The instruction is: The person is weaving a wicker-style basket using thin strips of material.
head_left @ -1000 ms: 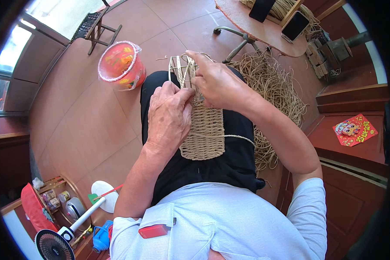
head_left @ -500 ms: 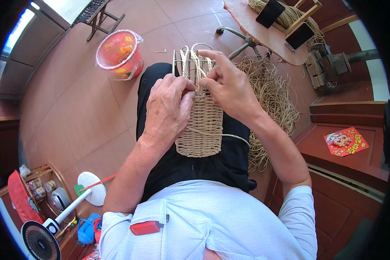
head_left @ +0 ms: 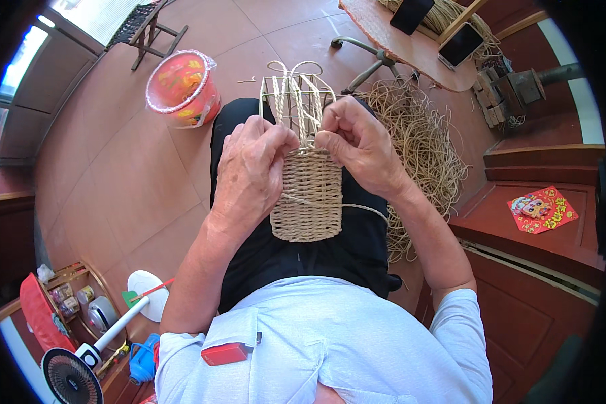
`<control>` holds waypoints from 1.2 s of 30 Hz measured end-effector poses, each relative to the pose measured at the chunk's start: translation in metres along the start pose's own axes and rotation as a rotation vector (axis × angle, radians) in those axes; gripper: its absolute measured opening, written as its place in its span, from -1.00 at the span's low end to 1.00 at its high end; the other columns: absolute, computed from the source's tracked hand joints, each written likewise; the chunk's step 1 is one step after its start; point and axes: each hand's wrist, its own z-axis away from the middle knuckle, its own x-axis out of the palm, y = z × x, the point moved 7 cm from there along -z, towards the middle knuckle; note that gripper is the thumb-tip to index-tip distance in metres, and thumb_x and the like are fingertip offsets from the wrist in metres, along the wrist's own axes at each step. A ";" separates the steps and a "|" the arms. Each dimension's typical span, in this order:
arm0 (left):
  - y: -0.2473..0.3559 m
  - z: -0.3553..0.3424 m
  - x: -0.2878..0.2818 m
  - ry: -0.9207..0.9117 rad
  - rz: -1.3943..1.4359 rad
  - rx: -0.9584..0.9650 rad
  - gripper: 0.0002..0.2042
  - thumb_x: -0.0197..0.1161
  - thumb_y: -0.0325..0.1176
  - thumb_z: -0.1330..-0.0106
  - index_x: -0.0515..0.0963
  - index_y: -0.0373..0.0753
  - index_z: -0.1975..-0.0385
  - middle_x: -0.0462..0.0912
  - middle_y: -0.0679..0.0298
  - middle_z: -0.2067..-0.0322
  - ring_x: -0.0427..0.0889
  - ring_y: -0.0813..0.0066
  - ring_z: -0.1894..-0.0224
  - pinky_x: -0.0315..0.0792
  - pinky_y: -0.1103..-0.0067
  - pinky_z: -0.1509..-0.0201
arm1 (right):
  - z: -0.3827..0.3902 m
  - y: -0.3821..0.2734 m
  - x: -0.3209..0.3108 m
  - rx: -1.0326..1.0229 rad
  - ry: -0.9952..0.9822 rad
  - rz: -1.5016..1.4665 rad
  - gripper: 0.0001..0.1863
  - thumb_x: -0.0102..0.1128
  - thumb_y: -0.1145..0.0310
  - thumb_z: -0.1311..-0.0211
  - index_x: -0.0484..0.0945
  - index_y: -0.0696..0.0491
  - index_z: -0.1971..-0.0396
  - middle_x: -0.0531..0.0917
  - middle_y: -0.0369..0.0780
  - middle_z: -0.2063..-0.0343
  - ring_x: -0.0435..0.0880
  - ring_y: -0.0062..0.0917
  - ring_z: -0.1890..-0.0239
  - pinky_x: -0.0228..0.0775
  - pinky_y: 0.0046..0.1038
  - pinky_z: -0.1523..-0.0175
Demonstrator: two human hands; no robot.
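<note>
A tan, oblong, woven-cord basket (head_left: 308, 202) is lying on the black-trousered lap (head_left: 363, 252). The left hand (head_left: 254, 161) and right hand (head_left: 362, 148) are flanking its upper woven edge, fingers curled; I can't tell whether either grip is pinching cord. They're seemingly weaving, the next move probably needing a snug pull.

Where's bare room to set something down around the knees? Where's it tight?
Biggest: floor left of the knees, between the red bucket and the fan. Smaller: floor between that bucket and the wheeled table leg, one small scrap on it. Crowded: the lap, under the woven piece; right of the knees, covered by the cord heap.
</note>
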 end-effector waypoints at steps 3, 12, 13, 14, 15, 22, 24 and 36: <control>0.009 0.005 -0.002 0.011 -0.113 0.057 -0.81 0.37 -0.58 -0.40 0.74 -0.18 0.07 0.63 0.18 0.20 0.64 0.08 0.05 0.50 0.22 -0.13 | 0.016 0.007 -0.007 -0.024 0.152 0.003 -0.81 0.38 0.55 -0.57 0.49 0.08 0.07 0.55 -0.42 0.33 0.53 -0.85 0.31 0.47 -0.67 0.22; 0.031 0.010 0.028 0.086 -0.097 0.218 -0.58 0.40 -0.67 -0.25 0.74 -0.14 -0.10 0.73 0.19 0.01 0.69 0.10 -0.10 0.53 0.27 -0.22 | 0.037 0.029 -0.031 -0.021 0.392 -0.190 -0.73 0.49 0.48 -0.52 0.49 0.04 0.06 0.63 -0.40 0.26 0.63 -0.80 0.29 0.61 -0.64 0.20; 0.034 0.013 0.030 0.089 -0.137 0.240 -0.56 0.41 -0.66 -0.23 0.74 -0.14 -0.12 0.73 0.21 0.00 0.69 0.12 -0.10 0.52 0.28 -0.23 | 0.037 0.028 -0.032 -0.023 0.404 -0.195 -0.73 0.49 0.48 -0.52 0.49 0.04 0.06 0.63 -0.40 0.26 0.63 -0.80 0.29 0.61 -0.64 0.20; 0.037 0.015 0.032 0.091 -0.177 0.262 -0.53 0.41 -0.65 -0.21 0.74 -0.14 -0.14 0.72 0.23 -0.01 0.68 0.13 -0.10 0.52 0.28 -0.23 | 0.037 0.028 -0.033 -0.011 0.402 -0.180 -0.73 0.50 0.48 -0.51 0.49 0.04 0.06 0.63 -0.39 0.25 0.64 -0.80 0.28 0.62 -0.64 0.17; 0.037 0.016 0.034 0.073 -0.212 0.274 -0.48 0.42 -0.64 -0.19 0.73 -0.13 -0.20 0.70 0.24 -0.04 0.67 0.14 -0.12 0.51 0.25 -0.25 | 0.036 0.028 -0.033 0.001 0.399 -0.164 -0.72 0.51 0.48 -0.50 0.50 0.04 0.06 0.64 -0.39 0.25 0.64 -0.79 0.27 0.63 -0.63 0.15; 0.044 0.016 0.037 -0.006 -0.283 0.263 -0.38 0.35 -0.68 -0.15 0.69 -0.12 -0.29 0.65 0.18 -0.11 0.63 0.09 -0.18 0.46 0.20 -0.31 | 0.034 0.025 -0.031 -0.054 0.396 -0.166 -0.71 0.49 0.47 -0.51 0.52 0.07 -0.02 0.66 -0.36 0.19 0.68 -0.75 0.18 0.65 -0.61 0.05; 0.045 0.015 0.038 -0.027 -0.309 0.242 -0.35 0.34 -0.70 -0.13 0.66 -0.15 -0.31 0.64 0.15 -0.12 0.61 0.09 -0.20 0.45 0.21 -0.32 | 0.037 0.025 -0.030 -0.021 0.390 -0.205 -0.73 0.41 0.51 -0.53 0.51 0.09 -0.07 0.67 -0.33 0.17 0.70 -0.73 0.15 0.67 -0.59 0.03; 0.065 -0.002 0.049 -0.008 -0.585 0.293 -0.71 0.32 -0.44 -0.35 0.66 -0.25 -0.06 0.59 0.14 0.06 0.64 0.15 -0.09 0.46 0.25 -0.26 | 0.036 0.033 -0.013 0.124 0.363 -0.174 -0.73 0.38 0.49 -0.48 0.61 0.18 -0.08 0.77 -0.20 0.14 0.80 -0.61 0.16 0.72 -0.50 0.02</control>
